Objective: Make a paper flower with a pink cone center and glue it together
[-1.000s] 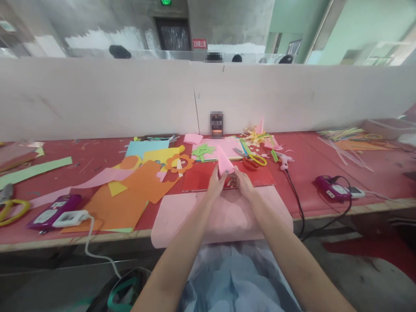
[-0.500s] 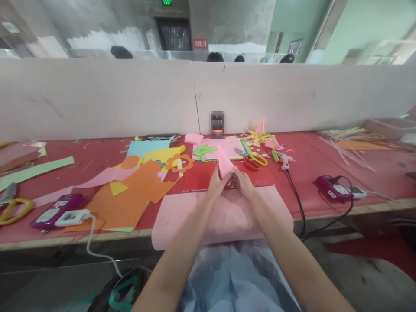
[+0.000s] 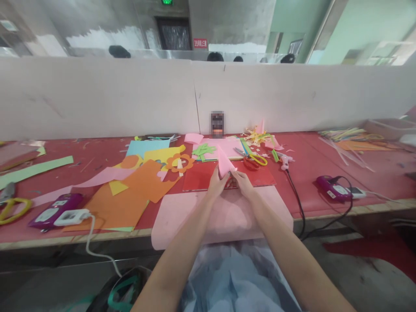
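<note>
Between my hands a pink paper cone (image 3: 225, 162) points up and slightly left. My left hand (image 3: 216, 183) grips its lower left side. At its lower right edge, the fingers of my right hand (image 3: 241, 181) are pinched on the paper. Both hands are above a red folder-like sheet (image 3: 201, 175). Behind the cone, green paper cutouts (image 3: 203, 151) lie on pink paper (image 3: 230, 148). Yellow-handled scissors (image 3: 259, 160) and red-handled scissors (image 3: 250, 164) lie just right of it. A large pink sheet (image 3: 182, 219) hangs over the table edge under my forearms.
Orange paper (image 3: 120, 206) and an orange flower ring (image 3: 172, 163) lie at left, near a purple power unit (image 3: 58, 210). On the right are a glue gun (image 3: 285, 161) with a black cord and another purple unit (image 3: 333, 189). A white partition (image 3: 130, 99) stands behind the table.
The fingers of my right hand have shifted slightly along the cone's lower edge. The cone stays in nearly the same place, held by both hands.
</note>
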The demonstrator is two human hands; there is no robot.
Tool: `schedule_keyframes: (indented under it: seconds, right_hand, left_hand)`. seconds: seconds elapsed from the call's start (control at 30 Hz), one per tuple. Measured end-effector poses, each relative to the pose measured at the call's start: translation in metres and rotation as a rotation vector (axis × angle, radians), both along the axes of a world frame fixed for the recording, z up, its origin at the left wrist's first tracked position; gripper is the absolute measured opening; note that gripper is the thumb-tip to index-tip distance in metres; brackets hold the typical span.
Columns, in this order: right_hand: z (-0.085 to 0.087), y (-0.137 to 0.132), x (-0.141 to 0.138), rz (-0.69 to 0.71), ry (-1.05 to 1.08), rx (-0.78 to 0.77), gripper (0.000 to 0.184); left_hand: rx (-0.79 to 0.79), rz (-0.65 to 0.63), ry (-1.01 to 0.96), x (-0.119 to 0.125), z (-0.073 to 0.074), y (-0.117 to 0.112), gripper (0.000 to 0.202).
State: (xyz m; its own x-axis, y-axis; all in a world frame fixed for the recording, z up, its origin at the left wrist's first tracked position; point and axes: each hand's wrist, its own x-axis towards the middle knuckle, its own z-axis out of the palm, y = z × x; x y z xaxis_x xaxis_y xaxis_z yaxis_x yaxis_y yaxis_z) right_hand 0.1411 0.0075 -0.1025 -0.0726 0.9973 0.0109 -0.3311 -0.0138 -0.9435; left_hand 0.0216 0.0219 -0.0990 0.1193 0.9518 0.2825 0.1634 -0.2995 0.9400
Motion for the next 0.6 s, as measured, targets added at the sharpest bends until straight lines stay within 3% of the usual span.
schedule_keyframes:
  seconds: [0.37,0.6]
  right_hand:
    - [0.0,0.001,-0.0001,0.0,0.063,-0.001,0.031]
    - [0.005,0.0032,0.0049,-0.021,0.195,-0.083,0.028]
  left_hand:
    - [-0.005,-0.013,-0.012,0.0002,-0.0014,0.0012,0.048]
    - [-0.044,-0.077,-0.22,0.0048,0.0029,0.0013,0.053]
